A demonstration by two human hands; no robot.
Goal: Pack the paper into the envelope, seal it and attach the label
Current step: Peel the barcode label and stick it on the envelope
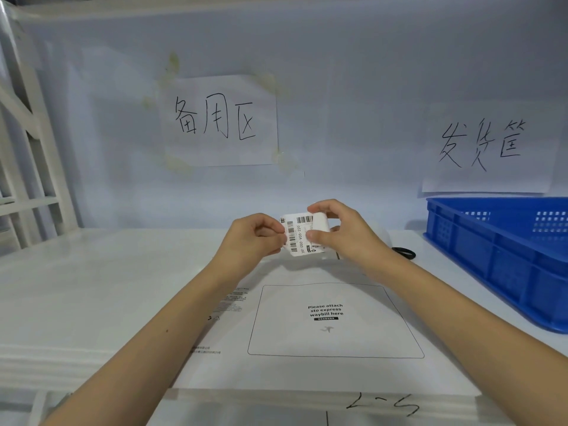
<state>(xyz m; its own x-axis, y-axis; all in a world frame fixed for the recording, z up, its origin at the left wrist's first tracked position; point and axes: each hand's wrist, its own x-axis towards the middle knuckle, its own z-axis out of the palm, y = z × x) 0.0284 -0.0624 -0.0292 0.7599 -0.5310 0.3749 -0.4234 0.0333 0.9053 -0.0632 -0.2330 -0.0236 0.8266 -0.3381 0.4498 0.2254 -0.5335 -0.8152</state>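
Note:
A white envelope (307, 367) lies flat on the table in front of me, its printed waybill box facing up. Above its far edge I hold a small white barcode label (296, 238) in the air with both hands. My left hand (252, 238) pinches the label's left edge. My right hand (341, 232) pinches its right side, where a white layer curls away at the top. The paper is not visible.
A blue plastic crate (504, 256) stands on the table at the right. A black object (405, 252) lies behind my right wrist. Two handwritten paper signs (219, 121) hang on the back wall. A white frame (27, 167) stands at the left.

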